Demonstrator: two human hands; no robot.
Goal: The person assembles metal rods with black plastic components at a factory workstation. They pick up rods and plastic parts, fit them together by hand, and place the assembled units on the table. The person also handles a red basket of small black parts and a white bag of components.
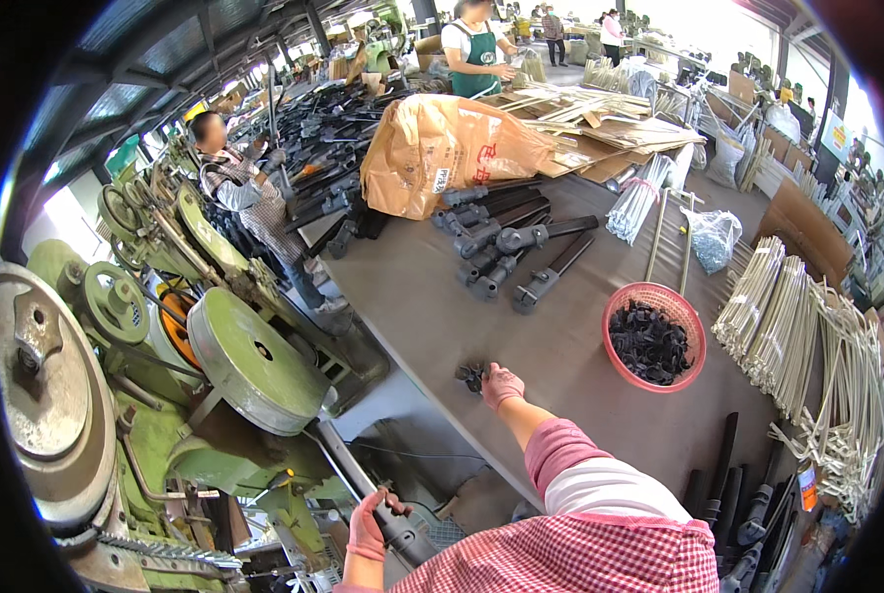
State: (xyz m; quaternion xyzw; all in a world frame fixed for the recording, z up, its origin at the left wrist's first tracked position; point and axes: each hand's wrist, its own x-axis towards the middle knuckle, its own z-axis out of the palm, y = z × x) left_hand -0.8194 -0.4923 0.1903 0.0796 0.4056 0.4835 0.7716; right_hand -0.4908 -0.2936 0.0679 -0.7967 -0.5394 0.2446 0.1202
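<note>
Left hand [367, 531] curled around a dark tube [360, 478], the right hand [503, 385] reaches small black pieces [470, 377] on the table [412, 306], its grip unclear, apparently picking one, which calls for a careful pinch.

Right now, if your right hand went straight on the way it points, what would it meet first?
Most likely the small cluster of black parts by the fingertips of the right hand; they may already touch, which this view cannot settle.
</note>
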